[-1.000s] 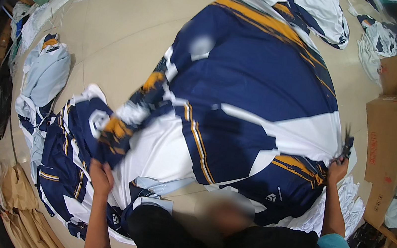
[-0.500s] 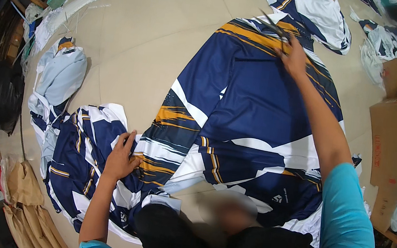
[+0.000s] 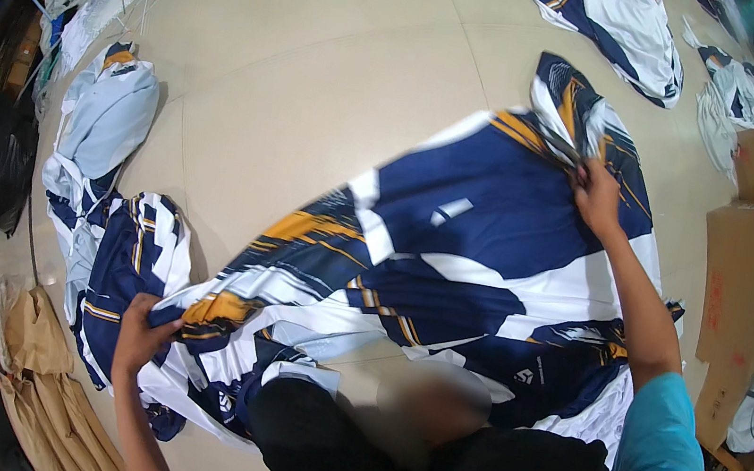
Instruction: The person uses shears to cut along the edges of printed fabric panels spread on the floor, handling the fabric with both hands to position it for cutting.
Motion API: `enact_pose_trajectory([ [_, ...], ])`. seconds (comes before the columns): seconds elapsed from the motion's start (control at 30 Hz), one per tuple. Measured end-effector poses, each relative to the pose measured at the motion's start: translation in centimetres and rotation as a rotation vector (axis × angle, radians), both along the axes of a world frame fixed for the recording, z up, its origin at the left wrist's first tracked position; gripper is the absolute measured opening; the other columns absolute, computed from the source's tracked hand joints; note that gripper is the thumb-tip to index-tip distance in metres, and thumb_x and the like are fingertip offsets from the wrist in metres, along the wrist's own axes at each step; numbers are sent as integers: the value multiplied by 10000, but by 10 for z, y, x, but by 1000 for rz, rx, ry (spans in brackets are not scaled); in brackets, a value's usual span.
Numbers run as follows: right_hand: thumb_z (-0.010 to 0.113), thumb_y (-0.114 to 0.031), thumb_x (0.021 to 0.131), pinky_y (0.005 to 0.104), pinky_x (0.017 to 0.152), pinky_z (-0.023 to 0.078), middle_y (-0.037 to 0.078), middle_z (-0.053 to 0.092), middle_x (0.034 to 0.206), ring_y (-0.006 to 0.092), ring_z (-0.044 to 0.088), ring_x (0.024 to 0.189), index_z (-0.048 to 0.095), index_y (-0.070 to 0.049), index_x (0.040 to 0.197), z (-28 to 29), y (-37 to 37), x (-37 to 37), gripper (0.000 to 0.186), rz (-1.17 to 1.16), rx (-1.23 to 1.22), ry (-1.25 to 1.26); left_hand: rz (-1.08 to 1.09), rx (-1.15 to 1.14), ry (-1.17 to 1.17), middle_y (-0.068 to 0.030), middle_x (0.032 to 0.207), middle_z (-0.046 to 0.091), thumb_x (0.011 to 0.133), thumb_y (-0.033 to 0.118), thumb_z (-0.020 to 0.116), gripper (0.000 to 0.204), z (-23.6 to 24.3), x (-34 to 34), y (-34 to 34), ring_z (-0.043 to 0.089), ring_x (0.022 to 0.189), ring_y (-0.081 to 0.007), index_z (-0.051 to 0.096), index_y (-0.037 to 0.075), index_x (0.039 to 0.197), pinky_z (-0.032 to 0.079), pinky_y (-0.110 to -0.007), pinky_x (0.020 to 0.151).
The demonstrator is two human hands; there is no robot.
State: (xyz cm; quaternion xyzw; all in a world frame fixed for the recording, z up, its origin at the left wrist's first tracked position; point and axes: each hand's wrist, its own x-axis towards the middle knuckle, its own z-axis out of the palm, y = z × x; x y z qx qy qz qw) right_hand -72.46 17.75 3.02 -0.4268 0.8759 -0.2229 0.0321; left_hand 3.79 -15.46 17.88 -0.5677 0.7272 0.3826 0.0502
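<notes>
Head view, left hand: the left hand (image 3: 143,335), fingers closed on the sleeve end of a large, smooth-clothed navy, white and ochre garment (image 3: 498,180), low at left.
Right hand: the right hand (image 3: 597,196), fingers curled shut at the garment's upper right; slim dark scissors (image 3: 562,149) appear to sit in the grip, partly lost against bunched cloth. Whether fingers also pinch the fabric: cannot tell.
Garment: spans between both hands in front of the person, above pale beige floor tiles (image 3: 323,66); upper corner folded up.
Beside left hand: crumpled navy-and-white clothes pile (image 3: 123,250).
Right edge: brown cardboard box (image 3: 734,311), well apart.
Handling, my judgement: draw both ends evenly so creases flatten; keep blades closed and turned off the cloth, lest a tip snag; lift the sleeve clear of the pile.
</notes>
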Motion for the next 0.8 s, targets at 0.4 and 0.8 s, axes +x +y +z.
enact_pose_trajectory([
  [0.4,777,-422,975,510,912,564,251,782,1051,433,758,1033,742,12,1172,157,-20,-195,478,-317,-151,440,-220,71,-205,-68,735,670,1120,231,633,259,60,-49,-196,695,494,-225,617,51,1306,569,-353,462],
  [0.8,795,-511,995,478,959,562,211,794,1157,435,753,1083,732,-49,1305,135,-175,-91,560,-181,-343,388,-82,-941,387,-333,1625,474,1117,264,651,639,-115,-205,-164,412,1552,-481,435,-121,1578,312,-515,1299],
])
